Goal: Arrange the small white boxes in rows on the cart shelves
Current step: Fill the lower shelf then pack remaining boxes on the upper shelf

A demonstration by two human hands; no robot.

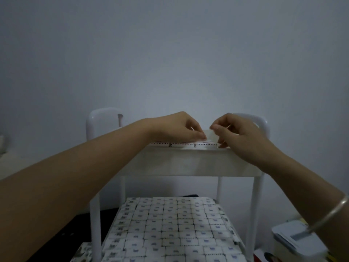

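A white cart has its top shelf (188, 163) near eye level. A row of small white boxes (181, 144) with dark dashed edges shows just above the front rim. Both hands reach over that rim. My left hand (175, 129) has its fingers curled down onto an upright small white box (209, 136) at the end of the row. My right hand (239, 135) pinches the same box from the right with thumb and forefinger. The lower shelf (217, 188) is packed with several even rows of white boxes (170, 229).
The cart's curved white handles (100, 118) rise behind the top shelf against a bare grey wall. A white lidded container (294, 241) sits low on the right. More boxes (83, 252) lie lower left, beside a dark surface (75, 227). A metal bangle (328, 214) circles my right wrist.
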